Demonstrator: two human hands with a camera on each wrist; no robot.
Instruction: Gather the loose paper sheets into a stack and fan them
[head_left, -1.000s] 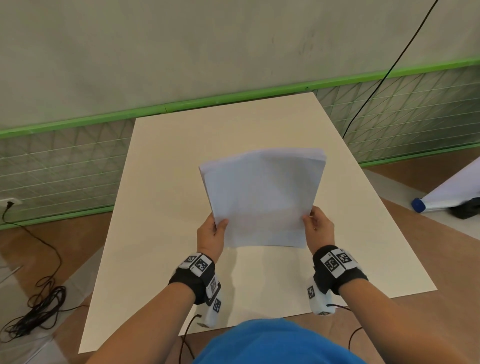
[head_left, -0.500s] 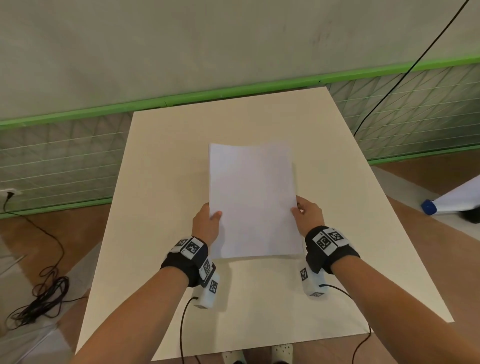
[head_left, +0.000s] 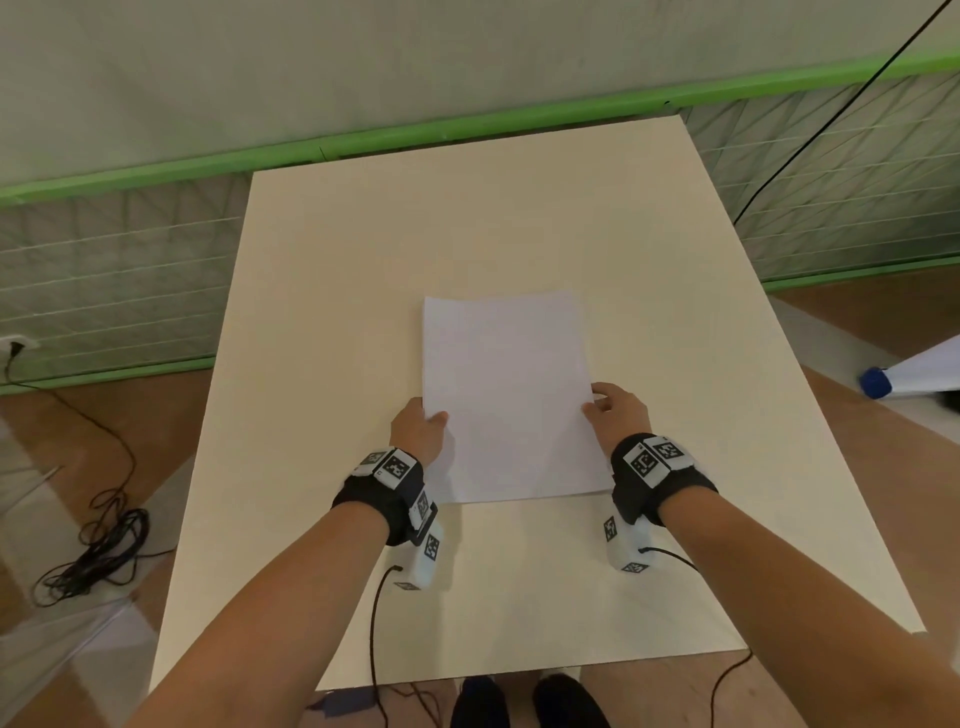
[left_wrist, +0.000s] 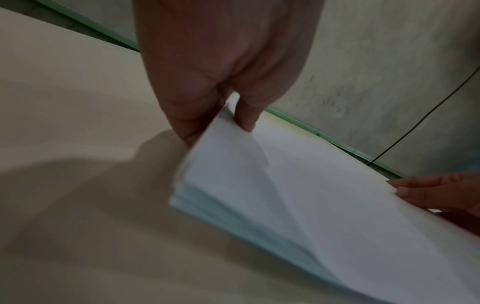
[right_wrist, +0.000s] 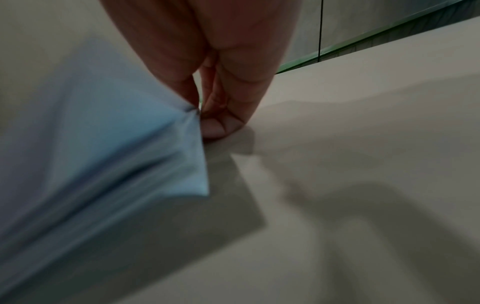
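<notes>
While my left hand and right hand pinch its near side edges, the squared paper stack lies between them, long axis running away across the surface.

bare table lies beyond and to both sides of the paper stack, whose long edges the two hands flank.

Paper stack blurred at lower left of the right wrist view; sheet count indeterminable; fingers beneath hidden.
</notes>
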